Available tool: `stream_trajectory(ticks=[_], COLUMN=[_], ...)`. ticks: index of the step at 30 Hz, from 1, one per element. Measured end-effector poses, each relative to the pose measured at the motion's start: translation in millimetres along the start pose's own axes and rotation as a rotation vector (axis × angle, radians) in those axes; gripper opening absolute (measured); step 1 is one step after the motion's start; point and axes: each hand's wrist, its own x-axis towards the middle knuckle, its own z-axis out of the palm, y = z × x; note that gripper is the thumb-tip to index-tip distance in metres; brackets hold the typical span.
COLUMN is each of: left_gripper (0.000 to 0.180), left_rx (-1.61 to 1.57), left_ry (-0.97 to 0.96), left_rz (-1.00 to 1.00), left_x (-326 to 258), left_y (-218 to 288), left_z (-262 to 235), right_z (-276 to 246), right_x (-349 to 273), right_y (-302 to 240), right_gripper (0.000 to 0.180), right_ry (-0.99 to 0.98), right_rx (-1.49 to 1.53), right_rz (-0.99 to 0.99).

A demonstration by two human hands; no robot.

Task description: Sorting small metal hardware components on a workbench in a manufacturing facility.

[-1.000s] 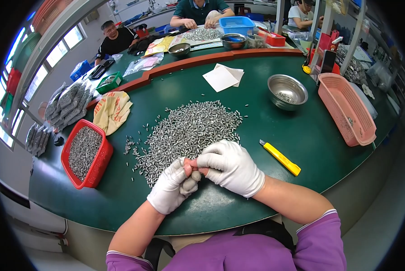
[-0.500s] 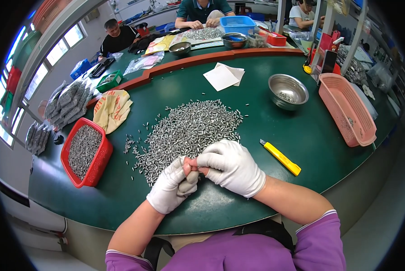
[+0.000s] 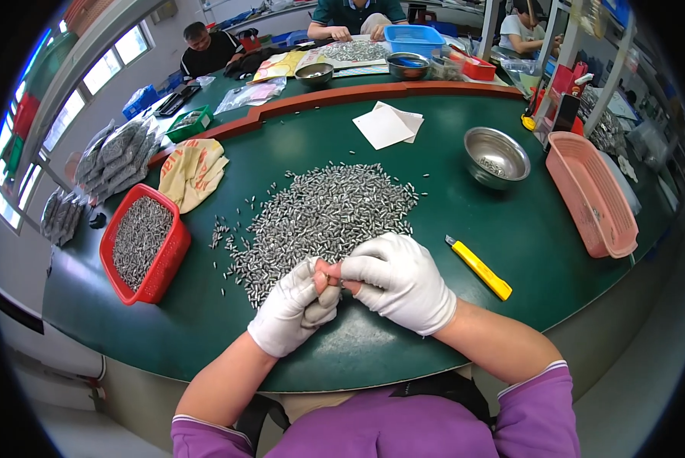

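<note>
Both my hands wear white gloves with bare fingertips and meet at the near edge of a heap of small silvery metal pins [image 3: 327,210]. My left hand [image 3: 290,311] is closed, its thumb and forefinger pinched together. Against those fingertips press the pinched thumb and forefinger of my right hand [image 3: 405,284]. Whatever lies between the fingertips is too small and too covered to make out. To the right of my right hand, a yellow utility knife [image 3: 481,270] lies on the green table [image 3: 335,359], its blade end pointing away from me.
A red basket [image 3: 176,256] full of small metal pieces stands at left, beside a crumpled cream bag [image 3: 193,174]. At right are a steel bowl [image 3: 502,140] with some pins and a pink basket [image 3: 591,195]. White paper [image 3: 382,128] lies beyond the heap. Other people sit across the table.
The whole picture has shifted slightly with my head. My hands keep nearly the same pinch, with only a slight change at the fingertips.
</note>
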Motion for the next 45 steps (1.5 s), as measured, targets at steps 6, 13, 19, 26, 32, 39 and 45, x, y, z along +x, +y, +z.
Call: stream_trajectory(ticks=[6, 13, 19, 26, 32, 39, 45], left_gripper=[0.017, 0.015, 0.025, 0.019, 0.003, 0.010, 0.007], left_rx=[0.011, 0.011, 0.048, 0.471, 1.581, 1.969, 1.920], left_ry=[-0.011, 0.014, -0.082, 0.288, 0.496, 0.453, 0.498], left_rz=[0.023, 0.035, 0.151, 0.154, 0.353, 0.323, 0.307], left_x=[1, 1, -1, -8, -49, -52, -54], left_y=[-1, 0, 11, 8, -36, -54, -56], left_z=[-2, -3, -2, 15, 35, 41, 43], right_z=[-1, 0, 3, -24, -96, -94, -84], right_x=[1, 0, -3, 4, -38, -99, -112], right_y=[0, -1, 7, 12, -10, 2, -3], right_gripper=[0.019, 0.019, 0.014, 0.019, 0.028, 0.044, 0.022], right_ry=[-0.039, 0.002, -0.070, 0.126, -0.005, -0.076, 0.172], right_rx=[-0.013, -0.034, -0.121, -0.320, -0.729, -0.831, -0.663], right_rz=[0.006, -0.014, 0.014, 0.063, 0.368, 0.701, 0.683])
